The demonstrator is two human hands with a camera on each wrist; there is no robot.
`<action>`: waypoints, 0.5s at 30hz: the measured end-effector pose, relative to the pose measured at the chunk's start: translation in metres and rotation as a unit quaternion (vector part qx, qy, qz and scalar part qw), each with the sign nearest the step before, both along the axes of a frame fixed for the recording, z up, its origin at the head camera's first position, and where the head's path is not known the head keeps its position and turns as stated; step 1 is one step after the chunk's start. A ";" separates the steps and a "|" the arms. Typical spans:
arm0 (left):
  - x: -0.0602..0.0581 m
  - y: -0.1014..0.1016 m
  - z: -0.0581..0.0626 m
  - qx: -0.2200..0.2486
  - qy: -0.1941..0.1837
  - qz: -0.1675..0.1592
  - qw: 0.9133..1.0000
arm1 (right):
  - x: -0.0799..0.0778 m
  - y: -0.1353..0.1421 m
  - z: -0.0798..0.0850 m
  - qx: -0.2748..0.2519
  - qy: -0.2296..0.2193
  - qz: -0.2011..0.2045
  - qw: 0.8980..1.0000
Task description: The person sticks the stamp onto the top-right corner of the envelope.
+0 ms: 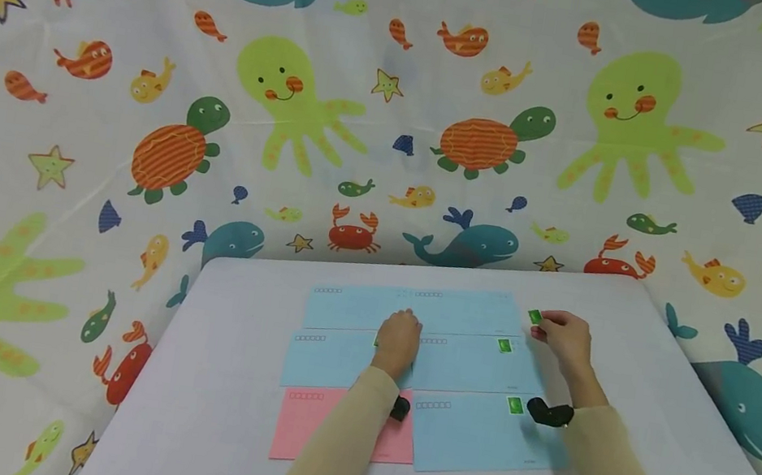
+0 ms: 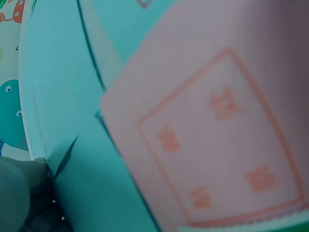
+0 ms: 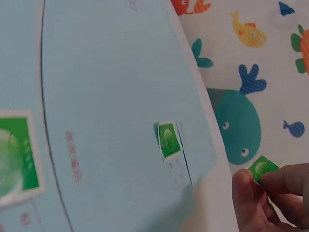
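My right hand pinches a small green stamp between thumb and fingertips, just beyond the right end of the upper blue envelope. The right wrist view shows that stamp with one corner up. My left hand rests on the blue envelopes near the middle, its fingers bent downward and fingertips mostly hidden. A sliver of green stamp shows beside it. Green stamps lie on the right ends of the middle-right envelope and the lower-right envelope.
A pink envelope lies at the front left, partly under my left sleeve. The envelopes lie in overlapping rows on a white table. Behind hangs a cloth printed with sea animals.
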State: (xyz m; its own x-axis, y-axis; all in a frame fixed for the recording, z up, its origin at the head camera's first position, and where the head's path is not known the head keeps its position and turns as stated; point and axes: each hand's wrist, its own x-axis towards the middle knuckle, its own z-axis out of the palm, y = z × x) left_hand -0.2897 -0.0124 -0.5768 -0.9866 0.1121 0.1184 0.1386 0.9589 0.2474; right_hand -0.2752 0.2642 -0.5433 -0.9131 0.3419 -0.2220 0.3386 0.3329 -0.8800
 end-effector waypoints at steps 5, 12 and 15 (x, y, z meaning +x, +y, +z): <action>-0.002 0.000 -0.002 0.008 -0.003 -0.001 1.000 | -0.024 -0.021 0.001 0.008 -0.001 0.007 1.000; -0.003 -0.002 -0.002 0.019 -0.011 -0.003 1.000 | -0.055 -0.042 -0.004 0.028 0.002 -0.001 1.000; -0.003 -0.003 -0.003 0.023 -0.008 -0.008 1.000 | -0.062 -0.047 -0.009 0.051 0.010 0.002 0.999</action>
State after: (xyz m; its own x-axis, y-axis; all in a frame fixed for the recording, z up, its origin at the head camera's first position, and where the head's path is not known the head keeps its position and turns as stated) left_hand -0.2925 -0.0149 -0.5797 -0.9867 0.1222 0.1071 0.1488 0.9442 0.2938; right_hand -0.3375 0.2175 -0.5526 -0.9182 0.3586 -0.1683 0.3204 0.4225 -0.8478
